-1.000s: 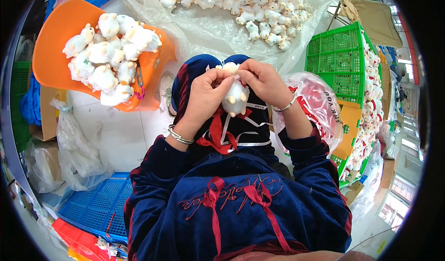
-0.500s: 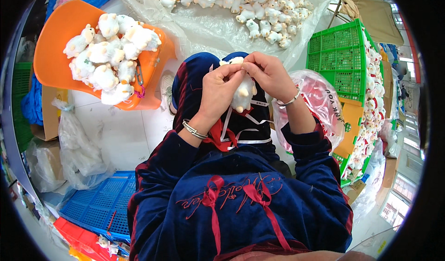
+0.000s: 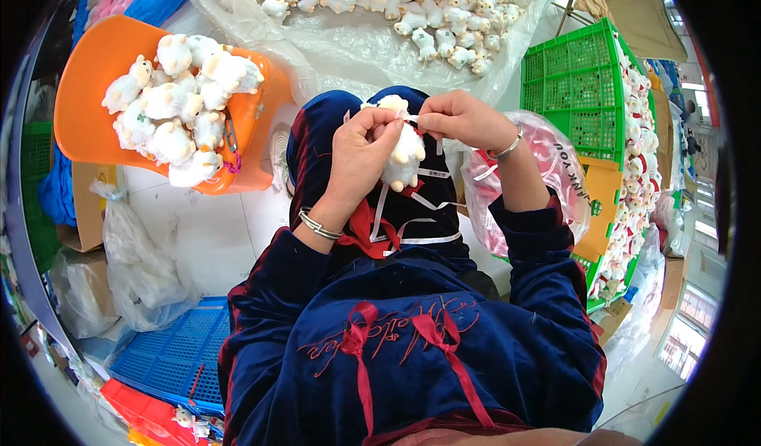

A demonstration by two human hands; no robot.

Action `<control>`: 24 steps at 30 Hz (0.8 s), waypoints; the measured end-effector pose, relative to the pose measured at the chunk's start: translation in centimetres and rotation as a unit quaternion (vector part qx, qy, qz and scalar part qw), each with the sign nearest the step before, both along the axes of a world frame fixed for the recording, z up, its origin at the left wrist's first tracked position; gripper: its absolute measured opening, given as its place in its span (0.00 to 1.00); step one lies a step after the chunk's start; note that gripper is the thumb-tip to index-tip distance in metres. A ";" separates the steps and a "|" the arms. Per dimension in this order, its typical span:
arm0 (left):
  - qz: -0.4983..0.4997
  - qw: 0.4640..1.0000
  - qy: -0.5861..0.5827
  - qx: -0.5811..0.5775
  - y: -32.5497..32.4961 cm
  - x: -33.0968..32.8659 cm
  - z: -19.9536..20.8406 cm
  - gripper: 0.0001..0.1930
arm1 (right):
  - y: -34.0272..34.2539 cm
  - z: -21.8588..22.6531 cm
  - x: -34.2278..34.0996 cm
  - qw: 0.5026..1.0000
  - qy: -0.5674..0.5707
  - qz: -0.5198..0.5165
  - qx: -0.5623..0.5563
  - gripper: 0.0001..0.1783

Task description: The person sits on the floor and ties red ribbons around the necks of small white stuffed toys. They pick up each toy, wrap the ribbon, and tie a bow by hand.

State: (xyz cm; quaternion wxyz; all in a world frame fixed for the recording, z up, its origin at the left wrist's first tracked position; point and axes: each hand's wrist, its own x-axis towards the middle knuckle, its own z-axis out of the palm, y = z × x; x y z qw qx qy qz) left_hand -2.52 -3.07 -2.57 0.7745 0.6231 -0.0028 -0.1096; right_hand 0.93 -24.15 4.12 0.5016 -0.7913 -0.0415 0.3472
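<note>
Above my lap, a small white plush toy [image 3: 404, 159] rests with its little feet toward me. My left hand [image 3: 361, 154] is closed round its upper left side, thumb and forefinger pinching at the neck. A narrow white ribbon [image 3: 410, 118] runs from there to my right hand [image 3: 468, 121], whose fingertips are pinched on it just right of the toy. Part of the toy's head is covered by my left fingers. Loose white ribbons [image 3: 416, 241] and a piece of red fabric [image 3: 366, 228] lie on my thighs below.
An orange chair [image 3: 83, 89] at left bears a heap of similar plush toys [image 3: 170, 101]. Many more lie on clear plastic sheeting [image 3: 333, 53] ahead. To the right stand a clear bag [image 3: 523, 196] and a green crate [image 3: 567, 101] with toys. A blue crate [image 3: 170, 351] is at lower left.
My right hand has moved right, away from my left, drawing the white ribbon out between them. The toy has shifted slightly left with my left hand.
</note>
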 end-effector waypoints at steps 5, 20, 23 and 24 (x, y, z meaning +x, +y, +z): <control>-0.049 0.998 -0.019 0.037 0.7 0.0 -0.1 0.06 | -0.9 -1.7 -0.1 0.985 0.025 -0.069 0.158 0.14; -0.086 0.996 0.015 -0.015 1.0 0.7 0.3 0.06 | 1.1 -3.2 -2.1 0.921 0.015 -0.207 0.329 0.12; -0.089 0.995 0.030 -0.025 1.0 0.7 0.4 0.06 | 1.3 -2.2 -1.9 0.954 -0.050 -0.170 0.240 0.10; -0.090 0.995 0.029 -0.022 1.1 0.7 0.3 0.06 | 1.3 -2.0 -1.8 0.963 -0.075 -0.148 0.212 0.09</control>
